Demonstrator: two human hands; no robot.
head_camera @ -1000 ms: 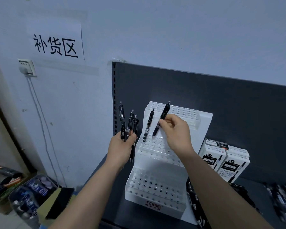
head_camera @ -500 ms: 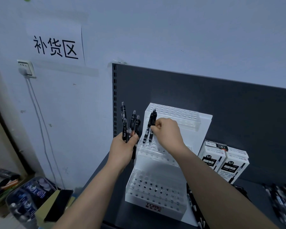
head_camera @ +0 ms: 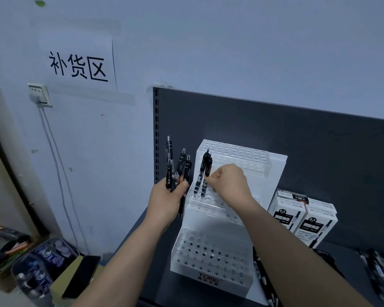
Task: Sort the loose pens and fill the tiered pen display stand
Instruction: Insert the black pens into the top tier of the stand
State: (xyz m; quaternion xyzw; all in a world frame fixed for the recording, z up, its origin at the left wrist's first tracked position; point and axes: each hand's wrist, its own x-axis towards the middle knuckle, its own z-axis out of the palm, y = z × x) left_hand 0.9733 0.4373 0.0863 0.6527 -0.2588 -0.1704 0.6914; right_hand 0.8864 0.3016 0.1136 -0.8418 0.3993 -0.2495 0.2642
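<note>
left hand [head_camera: 167, 201] grips bunch of pens [head_camera: 178, 171] at 9 o'clock of stand [head_camera: 217, 220]; right hand [head_camera: 227, 185] pinches pen [head_camera: 207, 171] standing in middle tier beside another pen [head_camera: 201, 171]

A white tiered stand [head_camera: 220, 247] stood on a dark shelf [head_camera: 297, 140] against the wall. One pen [head_camera: 201, 168] leaned in a hole at the left end of the middle tier. The right hand [head_camera: 228, 185] pinched a second pen [head_camera: 207, 171] just beside it, tip down at the next hole. The left hand [head_camera: 166, 200] gripped a bunch of black pens [head_camera: 177, 171] upright, left of the stand. Two white pen boxes [head_camera: 302, 218] stood to its right, with loose pens [head_camera: 381, 269] lying beyond.
</note>
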